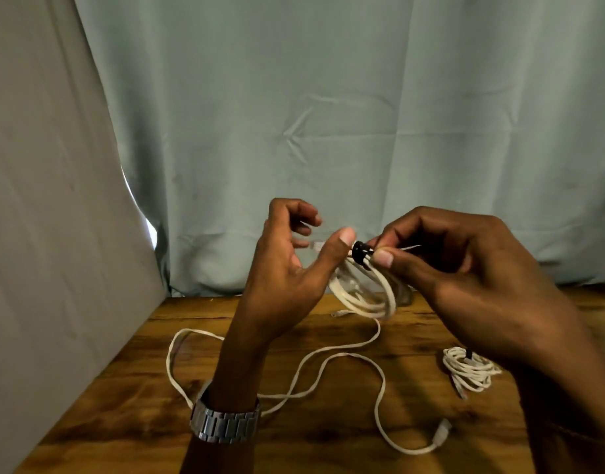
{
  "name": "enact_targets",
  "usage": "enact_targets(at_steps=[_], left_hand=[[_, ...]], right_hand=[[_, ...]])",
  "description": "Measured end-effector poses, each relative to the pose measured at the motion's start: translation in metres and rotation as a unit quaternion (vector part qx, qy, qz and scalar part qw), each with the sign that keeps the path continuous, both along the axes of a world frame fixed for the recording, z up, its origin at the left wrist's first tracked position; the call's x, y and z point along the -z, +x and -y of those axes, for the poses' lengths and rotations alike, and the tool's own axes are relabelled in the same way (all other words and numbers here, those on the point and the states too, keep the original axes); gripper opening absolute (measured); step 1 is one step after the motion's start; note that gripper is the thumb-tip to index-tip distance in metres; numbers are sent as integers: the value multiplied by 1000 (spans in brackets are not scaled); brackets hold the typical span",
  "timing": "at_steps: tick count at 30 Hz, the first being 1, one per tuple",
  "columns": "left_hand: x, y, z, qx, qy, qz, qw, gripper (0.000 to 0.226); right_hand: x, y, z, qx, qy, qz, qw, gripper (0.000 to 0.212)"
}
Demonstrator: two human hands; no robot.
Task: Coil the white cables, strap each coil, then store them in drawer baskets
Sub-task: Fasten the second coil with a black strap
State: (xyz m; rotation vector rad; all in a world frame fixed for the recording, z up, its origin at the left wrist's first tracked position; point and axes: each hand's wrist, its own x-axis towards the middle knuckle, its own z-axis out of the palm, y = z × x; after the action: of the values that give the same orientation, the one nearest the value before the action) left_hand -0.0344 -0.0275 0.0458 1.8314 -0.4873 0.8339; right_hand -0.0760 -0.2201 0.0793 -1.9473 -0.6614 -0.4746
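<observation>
At the middle of the frame a white coil (pixel 366 295) hangs above the table (pixel 130 388), bound at its top by a black strap (pixel 362 252). The right hand (pixel 472 268) pinches the strap's end between thumb and forefinger, its other fingers curled. The left hand (pixel 290 265) is loosely spread, palm toward the camera, thumb tip touching the coil just left of the strap; whether its fingers hold anything cannot be told. A watch (pixel 225 422) sits on the left wrist. Below, a loose cable (pixel 328 360) sprawls over the wood, passing behind the left wrist, its plug (pixel 441 434) at lower right. At right, partly hidden by the right forearm, lies a strapped coil (pixel 468 371). A pale curtain (pixel 328 97) fills the background.
</observation>
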Motion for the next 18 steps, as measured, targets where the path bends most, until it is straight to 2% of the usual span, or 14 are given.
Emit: enact_targets(at_steps=[3,5,9,13,16,18], left_hand=[[0,1,6,32,24,-31,999,40],[1,0,14,37,27,-21,999,40],[-5,-7,17,-31,-50,-40,997,51],[-14,-16,6,-153,-53,-143,976,65],[-23,-27,6,-81,-61,-274,956,78],[-25,-27,10,-1,-126,-299,946,72]], right_hand=[[3,-1,-4,10,-19,21,1000,2],[5,1,-7,25,-33,42,998,2],[7,5,-6,43,-28,66,997,1],[9,8,-9,44,-32,87,995,9],[10,10,-11,42,-30,111,992,6],[11,10,-14,39,-33,130,990,8]])
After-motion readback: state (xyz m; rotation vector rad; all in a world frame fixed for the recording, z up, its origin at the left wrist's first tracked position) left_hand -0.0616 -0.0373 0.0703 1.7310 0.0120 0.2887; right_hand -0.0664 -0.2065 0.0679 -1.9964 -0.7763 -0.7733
